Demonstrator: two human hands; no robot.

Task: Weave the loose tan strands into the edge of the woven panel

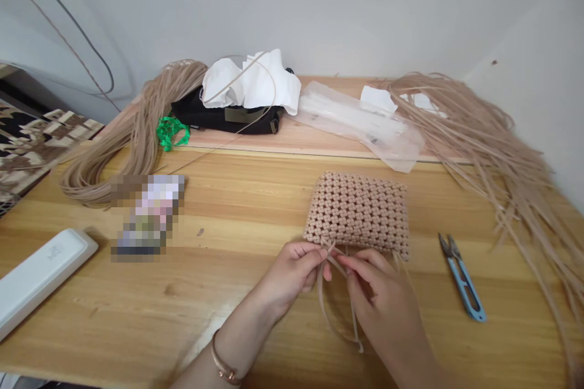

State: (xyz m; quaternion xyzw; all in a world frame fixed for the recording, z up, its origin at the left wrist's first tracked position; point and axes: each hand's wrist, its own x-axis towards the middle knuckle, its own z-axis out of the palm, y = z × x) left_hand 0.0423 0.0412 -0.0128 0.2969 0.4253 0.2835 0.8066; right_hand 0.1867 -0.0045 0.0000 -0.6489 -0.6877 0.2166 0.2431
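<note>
Head view: woven piece pinkish-beige, knobbly, roughly rectangular

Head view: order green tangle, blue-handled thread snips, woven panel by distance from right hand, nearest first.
1. Woven panel: just beyond the right hand.
2. Blue-handled thread snips: right of it.
3. Green tangle: far back left.

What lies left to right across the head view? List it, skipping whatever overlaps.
Long white round-edged case, bright green crumpled plastic ribbon, crumpled white paper, tan woven rectangular panel, slim blue-handled metal snips.
</note>
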